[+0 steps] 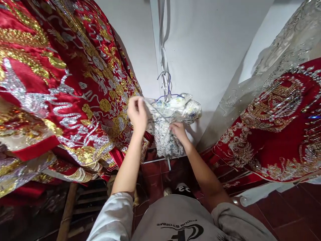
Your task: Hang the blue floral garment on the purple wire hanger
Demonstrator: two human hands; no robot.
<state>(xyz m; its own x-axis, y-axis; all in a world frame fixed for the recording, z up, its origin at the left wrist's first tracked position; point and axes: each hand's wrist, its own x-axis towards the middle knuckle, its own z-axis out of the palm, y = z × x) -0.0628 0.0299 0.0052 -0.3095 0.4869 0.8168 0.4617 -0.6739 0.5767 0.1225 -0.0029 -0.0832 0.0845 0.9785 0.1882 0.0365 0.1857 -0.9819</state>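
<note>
White crinkly, puff-sleeved garment (165,142) | thin purple hanger (170,80) | left grip (137,114) curled, hold unclear | right grip (179,131) pinching garment

A blue hanger (170,80) on a white strap (164,58), above a red floor (151,170).
The long strap hangs down by the pale wall (213,43), and the hanger's hook is up against it. A white flowery top (167,134) is on the hanger, with its puffy sleeve out to one side. Down below, the floor is made of shiny dark red tiles with thin lines between them. A brown wooden frame (67,211) with bars stands low at the left; its feet are too dark to see.
</note>
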